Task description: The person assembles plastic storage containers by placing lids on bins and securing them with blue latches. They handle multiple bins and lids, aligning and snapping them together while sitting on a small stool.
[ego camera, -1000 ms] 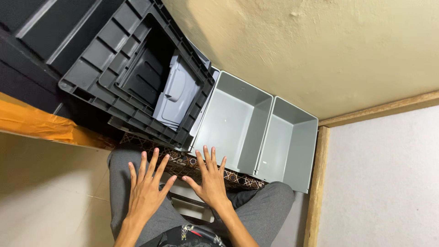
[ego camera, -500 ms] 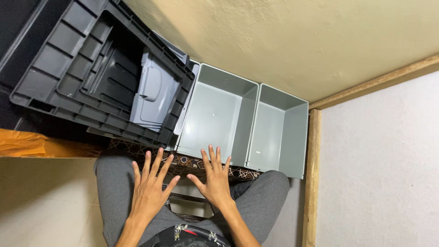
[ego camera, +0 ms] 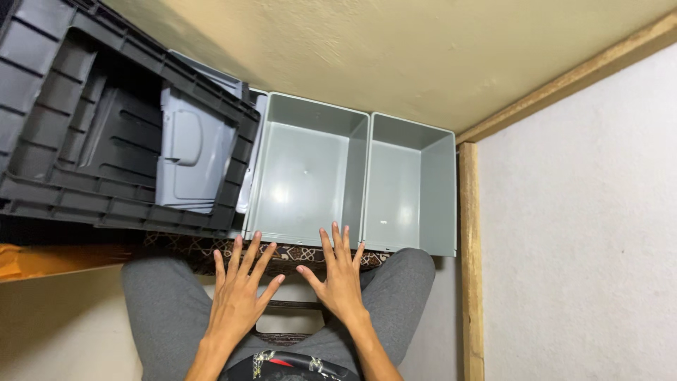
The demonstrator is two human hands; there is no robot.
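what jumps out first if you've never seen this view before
Two bare hands, the left hand and right hand, spread open with fingers fanned above grey-trousered knees, holding nothing. Just beyond the fingertips, two empty grey bins stand side by side against the cream wall, the right one near a wooden post. At left, a dark ribbed crate holds a lighter grey lid.

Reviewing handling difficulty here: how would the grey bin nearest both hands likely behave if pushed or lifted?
The grey bin looks like moulded plastic with straight walls, so probably stiff rather than floppy. It is empty, so likely light for its size. Its flat, wide base suggests it would slide, not tip; the glossy inside hints at a slippery surface. The left hand and right hand hover open, just short of its rim.
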